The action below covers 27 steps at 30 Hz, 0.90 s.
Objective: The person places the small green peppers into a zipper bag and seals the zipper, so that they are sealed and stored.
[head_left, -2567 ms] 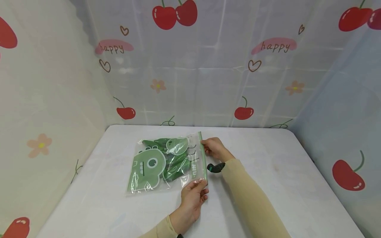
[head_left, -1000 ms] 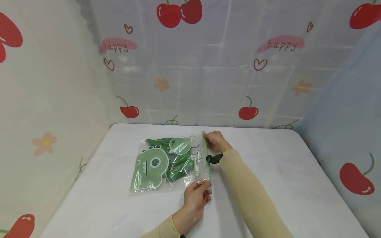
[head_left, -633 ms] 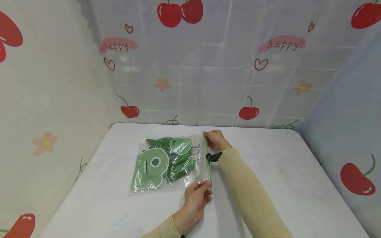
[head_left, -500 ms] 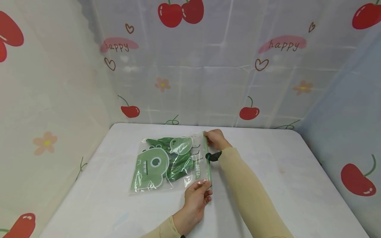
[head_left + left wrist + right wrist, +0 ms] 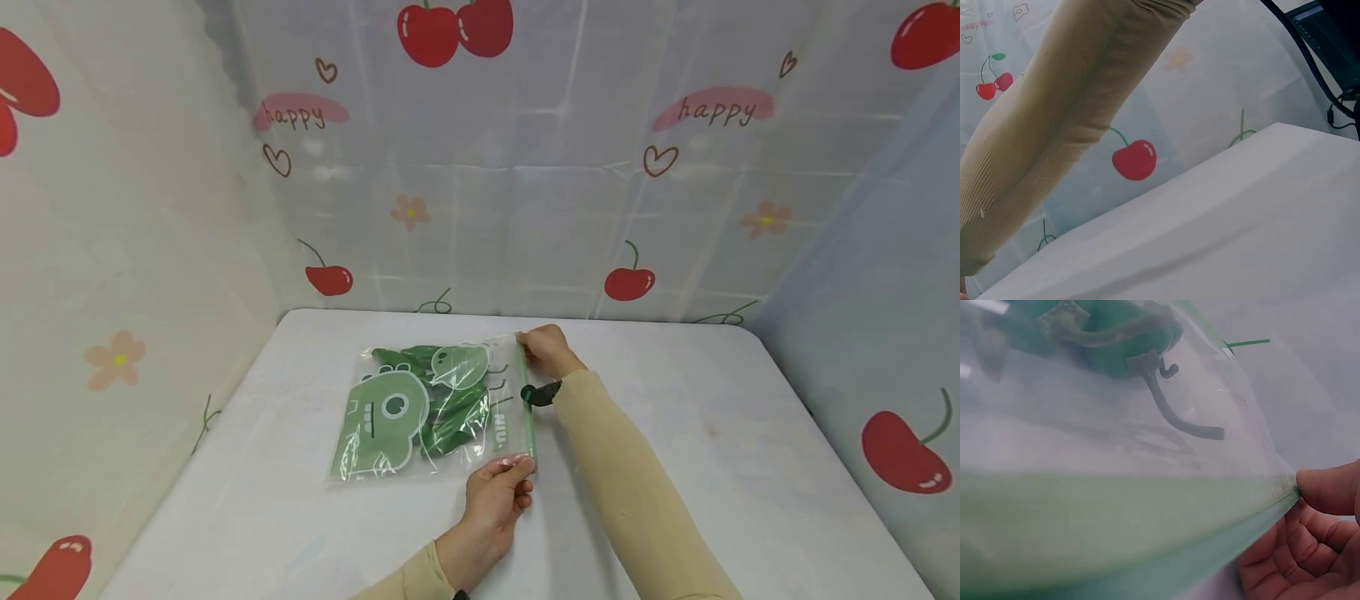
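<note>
A clear plastic zip bag (image 5: 382, 421) with a green cartoon print lies on the white table, its green-edged mouth facing right. Several green peppers (image 5: 453, 417) show through the plastic; their curved stems point toward the mouth. My left hand (image 5: 491, 504) pinches the near corner of that edge between thumb and fingers. At the far corner my right hand (image 5: 549, 350) pinches the same edge. Close up in the right wrist view, thumb and curled fingers hold the bag's corner, and the pepper stem (image 5: 1175, 415) is visible inside. The left wrist view shows a sleeve, with neither bag nor grip visible.
The white table (image 5: 705, 467) is bordered by hanging cloths (image 5: 495, 208) printed with cherries, on the back and both sides. A black strap device (image 5: 542, 394) sits at my right wrist. A dark cable (image 5: 1316, 69) and a device (image 5: 1329, 44) appear beyond the table.
Both hands keep their pinch on the bag's edge. The bag and hands appear slightly further right in the head view, which has itself shifted a little; the green edge looks narrower.
</note>
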Each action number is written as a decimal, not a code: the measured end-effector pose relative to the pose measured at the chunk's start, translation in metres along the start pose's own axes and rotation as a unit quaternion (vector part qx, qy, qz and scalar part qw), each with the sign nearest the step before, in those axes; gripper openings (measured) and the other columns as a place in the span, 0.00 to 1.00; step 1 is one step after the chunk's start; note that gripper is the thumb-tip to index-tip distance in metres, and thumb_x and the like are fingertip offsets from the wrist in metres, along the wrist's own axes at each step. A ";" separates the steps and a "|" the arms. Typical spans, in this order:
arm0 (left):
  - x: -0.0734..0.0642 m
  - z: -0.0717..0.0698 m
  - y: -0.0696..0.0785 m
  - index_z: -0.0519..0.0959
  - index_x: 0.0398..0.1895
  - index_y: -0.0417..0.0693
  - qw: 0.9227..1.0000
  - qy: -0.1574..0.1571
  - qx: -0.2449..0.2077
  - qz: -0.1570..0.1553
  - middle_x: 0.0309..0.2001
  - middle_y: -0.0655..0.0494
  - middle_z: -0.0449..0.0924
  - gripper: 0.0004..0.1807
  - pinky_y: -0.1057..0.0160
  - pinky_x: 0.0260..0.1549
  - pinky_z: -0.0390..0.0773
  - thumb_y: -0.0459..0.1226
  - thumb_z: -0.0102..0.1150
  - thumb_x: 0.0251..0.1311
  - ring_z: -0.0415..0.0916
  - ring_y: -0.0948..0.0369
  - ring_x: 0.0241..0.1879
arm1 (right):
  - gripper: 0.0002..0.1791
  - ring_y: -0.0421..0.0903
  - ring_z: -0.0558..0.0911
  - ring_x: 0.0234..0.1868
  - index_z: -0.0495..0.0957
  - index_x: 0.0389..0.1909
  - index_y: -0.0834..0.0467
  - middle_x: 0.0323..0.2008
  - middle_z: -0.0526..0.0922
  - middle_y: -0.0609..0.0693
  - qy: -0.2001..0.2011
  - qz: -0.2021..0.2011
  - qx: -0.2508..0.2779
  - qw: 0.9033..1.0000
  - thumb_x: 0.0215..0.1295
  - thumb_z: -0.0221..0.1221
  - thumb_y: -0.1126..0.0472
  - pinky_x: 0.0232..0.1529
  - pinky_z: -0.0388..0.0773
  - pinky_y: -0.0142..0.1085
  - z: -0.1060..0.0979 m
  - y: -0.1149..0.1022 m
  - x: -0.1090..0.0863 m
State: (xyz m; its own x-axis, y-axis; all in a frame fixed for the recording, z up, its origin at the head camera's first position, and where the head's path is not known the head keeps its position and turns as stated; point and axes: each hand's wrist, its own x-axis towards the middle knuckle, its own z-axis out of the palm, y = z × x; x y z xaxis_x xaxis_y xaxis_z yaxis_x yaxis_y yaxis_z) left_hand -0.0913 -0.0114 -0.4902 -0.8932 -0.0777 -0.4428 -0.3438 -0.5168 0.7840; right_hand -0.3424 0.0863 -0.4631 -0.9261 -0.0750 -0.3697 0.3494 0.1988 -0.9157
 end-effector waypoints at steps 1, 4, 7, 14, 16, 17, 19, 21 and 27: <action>0.000 0.000 0.000 0.84 0.40 0.42 1.000 0.000 0.001 -0.001 0.28 0.60 0.83 0.05 0.73 0.22 0.74 0.32 0.69 0.62 0.74 0.69 0.23 | 0.16 0.44 0.73 0.34 0.75 0.55 0.69 0.39 0.72 0.52 0.001 -0.001 0.000 1.000 0.75 0.57 0.61 0.33 0.75 0.31 0.000 0.000 -0.001; -0.001 0.000 0.001 0.85 0.39 0.42 1.000 0.003 0.003 -0.005 0.27 0.60 0.82 0.05 0.73 0.22 0.74 0.31 0.70 0.61 0.73 0.69 0.23 | 0.16 0.44 0.73 0.33 0.75 0.56 0.69 0.39 0.72 0.52 0.005 -0.002 -0.001 1.000 0.75 0.57 0.62 0.33 0.75 0.31 0.000 -0.001 -0.002; -0.002 -0.001 0.001 0.85 0.39 0.41 1.000 0.006 0.004 -0.009 0.27 0.59 0.82 0.06 0.73 0.22 0.74 0.31 0.70 0.60 0.73 0.69 0.22 | 0.15 0.44 0.73 0.32 0.76 0.54 0.68 0.37 0.72 0.52 0.008 -0.003 -0.005 1.000 0.75 0.57 0.61 0.32 0.74 0.31 0.000 -0.001 -0.002; -0.003 -0.001 -0.001 0.85 0.41 0.41 1.000 0.006 0.003 -0.004 0.29 0.59 0.85 0.07 0.73 0.22 0.74 0.32 0.70 0.61 0.73 0.69 0.22 | 0.11 0.44 0.73 0.31 0.77 0.48 0.66 0.34 0.74 0.51 -0.008 0.009 0.002 1.000 0.76 0.57 0.60 0.32 0.74 0.32 -0.001 0.000 -0.001; -0.004 0.000 -0.001 0.84 0.41 0.41 1.000 0.004 0.003 -0.003 0.29 0.59 0.86 0.07 0.73 0.22 0.74 0.32 0.70 0.61 0.73 0.69 0.22 | 0.11 0.44 0.73 0.31 0.77 0.47 0.66 0.34 0.74 0.50 -0.012 0.014 0.009 1.000 0.76 0.57 0.61 0.32 0.75 0.32 -0.002 0.001 -0.001; -0.004 0.000 -0.001 0.84 0.42 0.41 1.000 0.004 0.003 -0.004 0.30 0.59 0.86 0.07 0.73 0.22 0.74 0.33 0.70 0.61 0.73 0.69 0.22 | 0.11 0.44 0.74 0.31 0.77 0.48 0.66 0.33 0.75 0.50 -0.014 0.017 0.011 1.000 0.76 0.57 0.61 0.32 0.75 0.32 -0.002 0.001 -0.001; -0.005 0.000 -0.001 0.84 0.42 0.42 1.000 0.002 0.004 -0.006 0.31 0.58 0.87 0.08 0.73 0.22 0.74 0.33 0.70 0.61 0.73 0.69 0.21 | 0.11 0.44 0.74 0.30 0.77 0.47 0.66 0.32 0.75 0.50 -0.017 0.021 0.012 1.000 0.76 0.58 0.60 0.31 0.75 0.32 -0.003 0.001 -0.002; -0.005 0.001 -0.001 0.83 0.42 0.42 1.000 0.000 0.006 -0.008 0.32 0.58 0.87 0.08 0.72 0.22 0.74 0.33 0.69 0.62 0.73 0.69 0.21 | 0.11 0.43 0.74 0.30 0.77 0.48 0.66 0.31 0.75 0.50 -0.021 0.024 0.013 0.999 0.76 0.58 0.60 0.31 0.76 0.32 -0.003 0.001 -0.002; -0.003 0.002 0.001 0.82 0.45 0.41 1.000 -0.010 0.013 -0.013 0.34 0.57 0.86 0.10 0.71 0.25 0.75 0.35 0.68 0.63 0.74 0.67 0.23 | 0.12 0.43 0.75 0.30 0.77 0.48 0.65 0.30 0.77 0.49 -0.023 0.030 0.019 0.999 0.76 0.58 0.59 0.31 0.78 0.31 -0.004 0.000 -0.002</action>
State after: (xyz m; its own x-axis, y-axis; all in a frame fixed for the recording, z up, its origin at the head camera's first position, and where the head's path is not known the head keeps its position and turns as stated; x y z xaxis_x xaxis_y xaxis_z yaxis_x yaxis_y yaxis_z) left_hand -0.0894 -0.0103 -0.4869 -0.8892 -0.0478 -0.4550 -0.3745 -0.4953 0.7839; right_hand -0.3409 0.0907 -0.4619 -0.8963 -0.1094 -0.4296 0.4096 0.1666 -0.8969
